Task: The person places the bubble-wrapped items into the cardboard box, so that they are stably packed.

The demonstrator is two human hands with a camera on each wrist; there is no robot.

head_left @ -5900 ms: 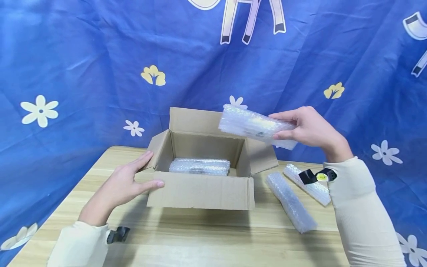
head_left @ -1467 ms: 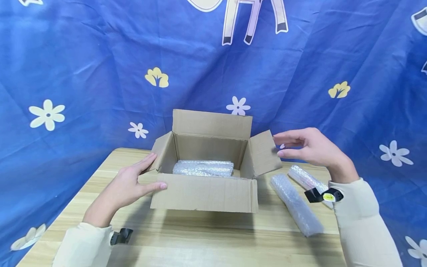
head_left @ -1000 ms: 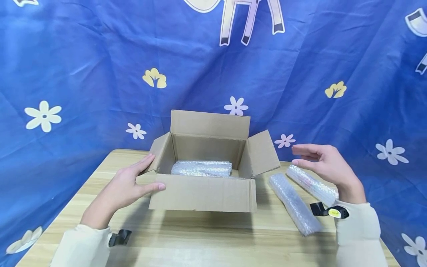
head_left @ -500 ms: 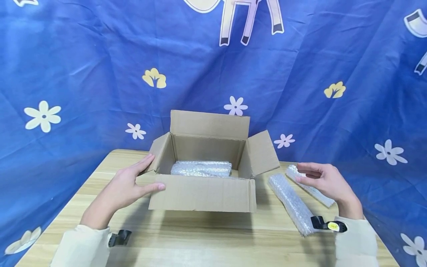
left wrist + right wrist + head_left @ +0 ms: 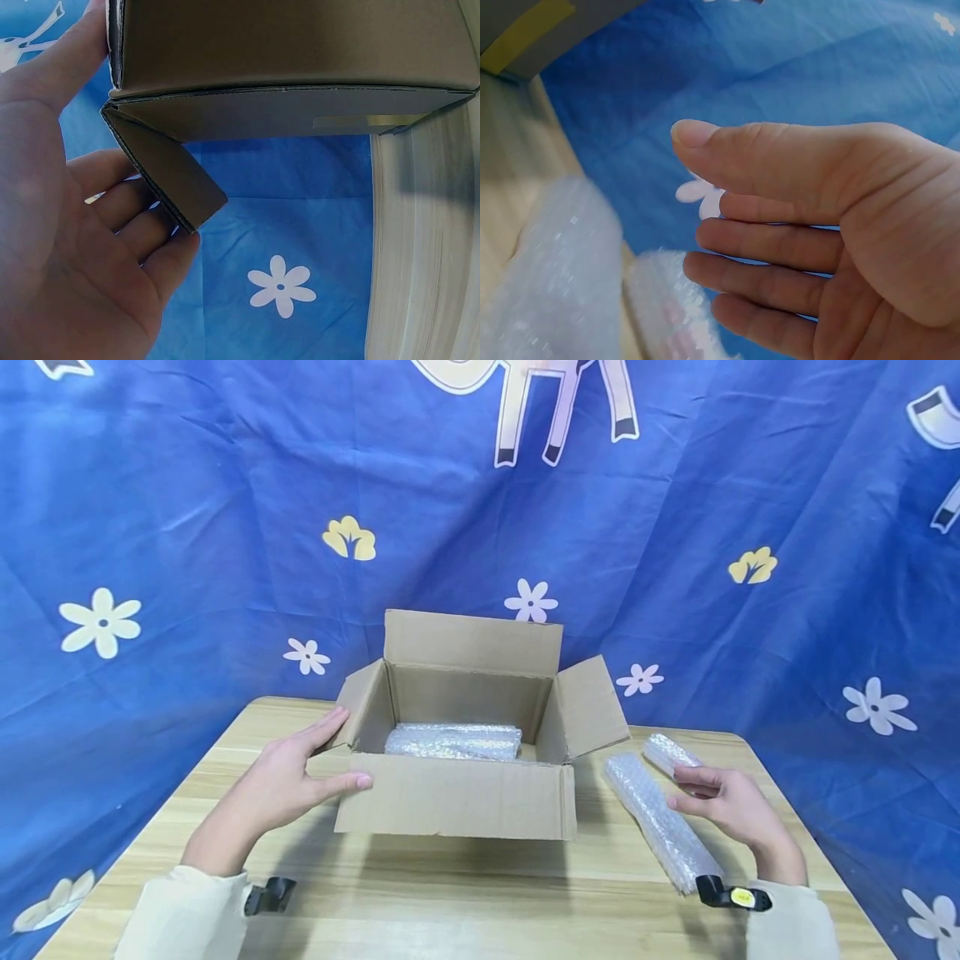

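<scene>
The open cardboard box [image 5: 454, 797] stands on the table, its flaps folded out. My left hand [image 5: 281, 785] holds its left corner: the thumb lies on the front flap, and in the left wrist view the fingers bend behind the side flap [image 5: 169, 169]. Inside the box lie bubble-wrapped bundles [image 5: 453, 741]. To the right, my right hand [image 5: 738, 806] hovers over a second wrapped bundle [image 5: 670, 752], thumb and fingers apart with nothing between them. The hand hides that bundle's near part. Another bubble-wrapped bundle [image 5: 660, 822] lies between this hand and the box.
A pale wooden table [image 5: 465, 902] carries everything. Behind it hangs a blue cloth [image 5: 450, 527] with white flowers and yellow shapes. The right flap [image 5: 594, 706] juts out toward the two loose bundles. Each wrist wears a small black camera [image 5: 270, 895].
Earlier the right hand held a wrapped bundle over the box; that bundle now lies inside. The right hand has since moved right and down to the loose bundles. The left hand stays put.
</scene>
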